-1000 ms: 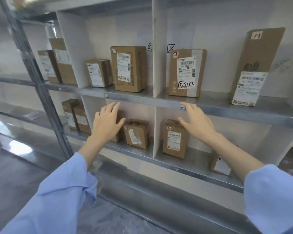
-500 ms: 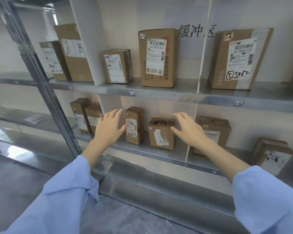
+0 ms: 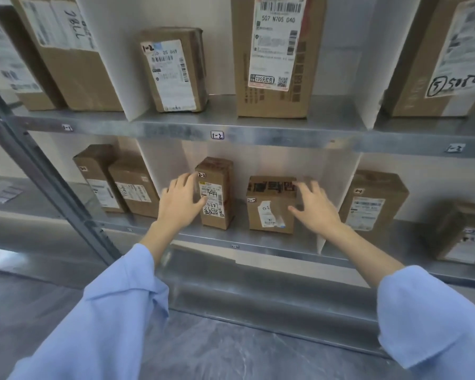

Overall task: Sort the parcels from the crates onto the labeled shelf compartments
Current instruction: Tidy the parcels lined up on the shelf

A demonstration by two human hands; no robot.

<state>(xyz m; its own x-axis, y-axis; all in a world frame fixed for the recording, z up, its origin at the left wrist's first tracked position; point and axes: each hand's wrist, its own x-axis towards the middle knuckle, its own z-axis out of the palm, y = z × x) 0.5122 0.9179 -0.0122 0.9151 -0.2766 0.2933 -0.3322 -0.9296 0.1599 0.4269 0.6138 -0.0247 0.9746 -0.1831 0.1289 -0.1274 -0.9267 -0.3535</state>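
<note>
Left hand [image 3: 180, 204] advanced beside tall parcel [image 3: 217, 187], right hand [image 3: 316, 208] beside squat parcel [image 3: 269, 196]

Single head view, close, facing forward and down at shelf [image 3: 258, 242]

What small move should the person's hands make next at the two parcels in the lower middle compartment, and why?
Probably press both hands inward to close on the pair. The left hand lies open at the left of the tall parcel, the right hand open at the right of the squat parcel, and a gap separates the two.
</note>
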